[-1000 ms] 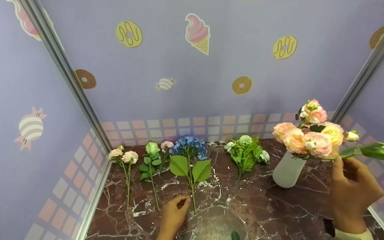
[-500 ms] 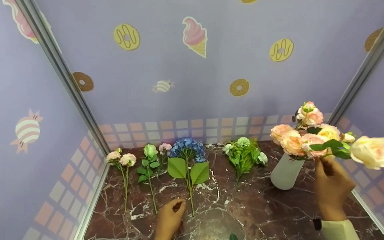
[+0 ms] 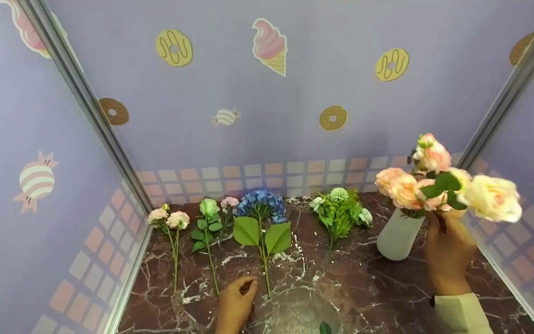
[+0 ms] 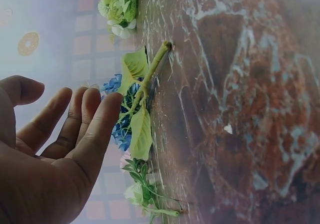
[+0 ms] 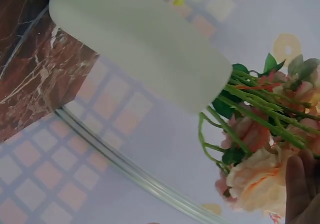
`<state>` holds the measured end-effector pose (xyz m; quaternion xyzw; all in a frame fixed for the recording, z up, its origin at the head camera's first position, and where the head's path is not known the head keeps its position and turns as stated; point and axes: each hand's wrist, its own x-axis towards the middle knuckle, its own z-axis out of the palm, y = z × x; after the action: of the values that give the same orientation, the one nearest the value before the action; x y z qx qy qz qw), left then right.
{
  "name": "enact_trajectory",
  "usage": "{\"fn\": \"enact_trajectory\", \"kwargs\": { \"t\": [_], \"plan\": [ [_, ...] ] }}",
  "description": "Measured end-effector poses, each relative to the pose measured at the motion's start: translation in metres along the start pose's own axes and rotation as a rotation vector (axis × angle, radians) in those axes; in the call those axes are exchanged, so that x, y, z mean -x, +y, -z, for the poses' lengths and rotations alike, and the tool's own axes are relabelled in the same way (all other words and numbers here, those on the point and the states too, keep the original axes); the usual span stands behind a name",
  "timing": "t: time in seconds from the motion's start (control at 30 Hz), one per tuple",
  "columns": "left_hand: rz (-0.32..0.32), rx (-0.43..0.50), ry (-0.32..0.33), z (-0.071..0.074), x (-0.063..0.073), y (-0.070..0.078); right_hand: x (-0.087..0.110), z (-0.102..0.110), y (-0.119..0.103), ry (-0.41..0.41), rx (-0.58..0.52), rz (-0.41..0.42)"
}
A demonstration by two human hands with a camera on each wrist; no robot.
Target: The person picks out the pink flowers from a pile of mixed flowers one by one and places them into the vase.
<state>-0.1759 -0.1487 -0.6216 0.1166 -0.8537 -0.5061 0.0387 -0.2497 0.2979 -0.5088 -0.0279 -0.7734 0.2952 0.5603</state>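
Observation:
Over at the right, my right hand pinches the stem of a cream rose at the mouth of a white vase. Pink and peach flowers stand in that vase; the right wrist view shows their green stems leaving its rim. The rose's lower stem is hidden behind the hand and blooms. My left hand hovers low with loosely bent fingers and nothing in them. Nearest to it lies a blue hydrangea with two broad leaves, its cut stem end pointing toward me.
Left of the hydrangea lie a pale green rose, a small pink flower and pale pink flowers. A leafy bunch lies between hydrangea and vase. One dark leaf shows at the bottom edge. Patterned walls enclose the marbled tabletop.
My right hand has carried the cream rose leftward to the vase, and the bloom has swung in from the right edge. The left hand has stayed nearly still.

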Motion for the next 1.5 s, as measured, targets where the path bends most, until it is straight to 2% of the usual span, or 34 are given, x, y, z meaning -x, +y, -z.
{"fn": "enact_trajectory", "kwargs": {
  "t": [0.13,0.27,0.47,0.67,0.77,0.9,1.07,1.27,1.5],
  "plan": [
    [0.022,0.026,0.010,-0.002,0.000,0.003,-0.001,-0.007,0.000,-0.036,0.013,0.036],
    [0.006,0.022,0.012,-0.002,-0.001,0.004,-0.002,-0.011,0.000,-0.081,0.070,0.072],
    [-0.011,-0.015,0.037,-0.002,-0.003,0.002,-0.001,-0.016,0.000,-0.043,0.198,0.070],
    [-0.025,-0.017,0.092,-0.004,-0.004,0.001,-0.004,-0.023,0.000,-0.019,0.149,0.095],
    [-0.038,-0.013,0.121,-0.004,-0.004,0.001,-0.006,-0.028,0.000,-0.019,0.161,0.110],
    [-0.022,-0.020,0.124,-0.004,-0.004,-0.001,-0.006,-0.031,0.001,-0.046,0.182,0.109],
    [-0.006,-0.036,0.117,-0.004,-0.004,-0.006,-0.005,-0.030,0.002,-0.039,0.192,0.071],
    [-0.020,-0.033,0.136,-0.005,-0.004,-0.008,-0.007,-0.033,0.005,-0.065,0.179,0.055],
    [-0.030,-0.032,0.159,-0.004,-0.005,-0.010,-0.004,-0.038,0.009,-0.063,0.167,0.076]
  ]
}}
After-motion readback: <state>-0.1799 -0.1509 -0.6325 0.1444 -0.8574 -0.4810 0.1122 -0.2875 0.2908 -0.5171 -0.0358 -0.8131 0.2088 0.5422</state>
